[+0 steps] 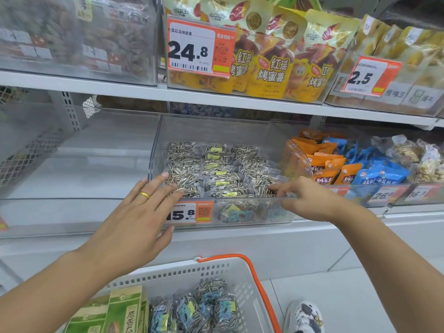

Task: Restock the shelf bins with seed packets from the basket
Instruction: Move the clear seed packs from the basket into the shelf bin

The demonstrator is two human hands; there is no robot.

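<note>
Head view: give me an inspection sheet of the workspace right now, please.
Surface: white shelf above, clear seed bin on the lower shelf, price tag 15.8 on its front.
Job's things: seed packets fill the seed bin; more packets in the basket below.
Clutter: green boxes in the basket; the bin at left looks empty.
Grips: left hand open, fingers at the bin's front left corner; right hand over the front rim, fingertips among the packets, grip unclear.
Cables: nothing seen.
Surroundings: orange and blue snack bags to the right, yellow bags above, a shoe on the floor.
</note>
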